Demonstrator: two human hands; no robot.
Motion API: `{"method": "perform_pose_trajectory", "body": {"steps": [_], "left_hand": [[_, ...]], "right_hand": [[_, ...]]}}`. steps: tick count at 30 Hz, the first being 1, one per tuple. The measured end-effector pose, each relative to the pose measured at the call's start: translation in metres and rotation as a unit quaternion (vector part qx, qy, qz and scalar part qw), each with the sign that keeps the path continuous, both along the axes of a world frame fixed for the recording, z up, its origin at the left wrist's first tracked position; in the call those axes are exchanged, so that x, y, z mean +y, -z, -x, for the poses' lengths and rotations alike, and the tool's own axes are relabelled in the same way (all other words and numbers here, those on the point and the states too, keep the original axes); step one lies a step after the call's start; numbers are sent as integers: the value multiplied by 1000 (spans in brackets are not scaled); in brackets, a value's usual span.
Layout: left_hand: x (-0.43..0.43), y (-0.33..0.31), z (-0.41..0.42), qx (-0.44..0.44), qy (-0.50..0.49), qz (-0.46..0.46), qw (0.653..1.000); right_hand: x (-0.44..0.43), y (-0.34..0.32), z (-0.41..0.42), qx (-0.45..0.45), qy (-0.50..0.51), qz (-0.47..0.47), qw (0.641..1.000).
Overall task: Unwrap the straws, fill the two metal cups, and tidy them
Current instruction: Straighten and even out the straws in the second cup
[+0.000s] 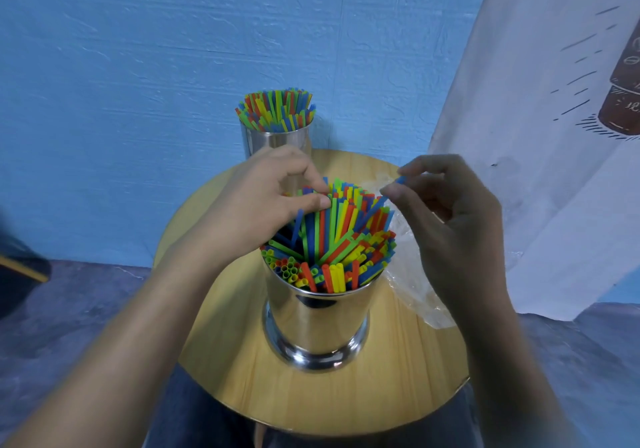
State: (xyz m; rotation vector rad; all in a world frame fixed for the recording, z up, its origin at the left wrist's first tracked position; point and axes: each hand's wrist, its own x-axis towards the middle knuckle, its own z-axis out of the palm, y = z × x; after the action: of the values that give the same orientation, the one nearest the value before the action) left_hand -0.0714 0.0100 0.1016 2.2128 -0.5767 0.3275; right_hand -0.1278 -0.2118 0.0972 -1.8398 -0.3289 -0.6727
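Risk: crammed straws (332, 236) in lower cup (317, 323), frame centre, could splay or spill | left hand (266, 198) pinches straw tops | right hand (450, 212) pinches blue straw (400, 181), centre right; forcing it in may push neighbours out | upper cup (277, 143) full

Soft even light; cup (317, 323) glare; edges warped, blurred.

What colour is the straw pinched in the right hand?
Blue straw, in the right hand; head view.

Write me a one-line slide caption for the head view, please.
Left hand pinches straws in the near metal cup; right hand pinches one blue straw; far cup full.
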Motion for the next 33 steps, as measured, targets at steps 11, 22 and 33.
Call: {"method": "perform_pose_trajectory", "body": {"steps": [11,22,33], "left_hand": [[3,-11,0,14,50,178,983],[16,-21,-6,-8,-45,454,890],[21,-2,-5,82,-64,590,801]], "right_hand": [[-6,12,-9,49,-51,117,991],[-9,10,-10,68,-81,106,989],[-3,4,-3,52,-72,77,993]]}}
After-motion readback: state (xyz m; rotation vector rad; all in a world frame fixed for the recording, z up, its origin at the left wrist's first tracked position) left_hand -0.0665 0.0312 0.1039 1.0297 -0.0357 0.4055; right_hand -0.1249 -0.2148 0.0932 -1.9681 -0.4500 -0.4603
